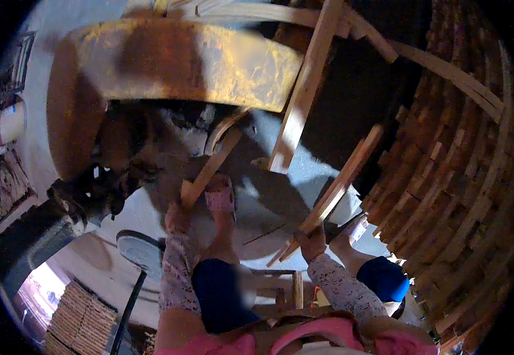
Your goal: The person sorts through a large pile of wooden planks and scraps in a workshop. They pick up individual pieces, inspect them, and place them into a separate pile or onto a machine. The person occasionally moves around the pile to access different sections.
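Observation:
My left hand [177,218] is closed at the near end of a wooden strip [216,161], which points away toward the underside of a worn yellow machine housing [186,62]. Shadow blurs the fingers of that hand. To the right, my right hand [312,244] wraps round a small bundle of long wooden strips [342,186]. These strips slant from near my knee up toward the stacked wood. Patterned sleeves cover both forearms. Between the hands, a sandalled foot [220,198] rests on the floor.
A wooden beam [304,89] leans beside the housing. On the right rises a tall stack of short wood pieces [446,177]. A round grey disc [141,247] stands left of my left forearm, near a dark metal machine part [38,236]. More stacked wood [82,319] lies lower left.

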Demonstrator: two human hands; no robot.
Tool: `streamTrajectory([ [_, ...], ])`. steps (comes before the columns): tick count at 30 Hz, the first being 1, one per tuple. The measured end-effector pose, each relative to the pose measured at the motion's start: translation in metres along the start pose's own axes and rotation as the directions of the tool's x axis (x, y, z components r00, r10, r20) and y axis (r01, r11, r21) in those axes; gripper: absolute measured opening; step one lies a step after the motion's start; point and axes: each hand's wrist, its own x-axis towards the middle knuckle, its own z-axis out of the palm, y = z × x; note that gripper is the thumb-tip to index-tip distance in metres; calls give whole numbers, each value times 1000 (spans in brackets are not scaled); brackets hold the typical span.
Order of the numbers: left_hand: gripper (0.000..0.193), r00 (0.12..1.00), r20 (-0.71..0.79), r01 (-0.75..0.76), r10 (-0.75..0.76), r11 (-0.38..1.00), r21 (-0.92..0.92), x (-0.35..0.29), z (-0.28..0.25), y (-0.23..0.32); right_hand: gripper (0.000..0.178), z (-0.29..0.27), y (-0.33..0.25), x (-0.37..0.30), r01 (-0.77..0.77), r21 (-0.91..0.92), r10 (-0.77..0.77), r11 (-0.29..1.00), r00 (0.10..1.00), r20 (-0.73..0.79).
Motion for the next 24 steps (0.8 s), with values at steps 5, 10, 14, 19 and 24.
streamTrajectory([
  [5, 35, 998, -68, 11, -12, 1000, -12, -49, 20, -46, 46, 34, -218, 108, 80, 536, -177, 840, 975, 131],
  [10, 28, 952, -306, 99, -30, 972, 213, -115, 16, -144, 53, 101, -302, 135, 179, 766, -223, 617, 974, -47],
  [14, 31, 968, -249, 24, -39, 998, -64, -192, -33, -114, 53, 66, -314, 71, 83, 598, -65, 797, 997, -51],
  [19, 36, 927, -376, -92, 15, 978, -188, -285, -104, -114, 65, -1, -382, -118, 10, 160, -5, 987, 999, -33],
  [24, 41, 813, -541, -384, 213, 896, -224, -377, -197, -47, 83, -38, -413, -222, 358, 357, -373, 863, 927, -29],
])
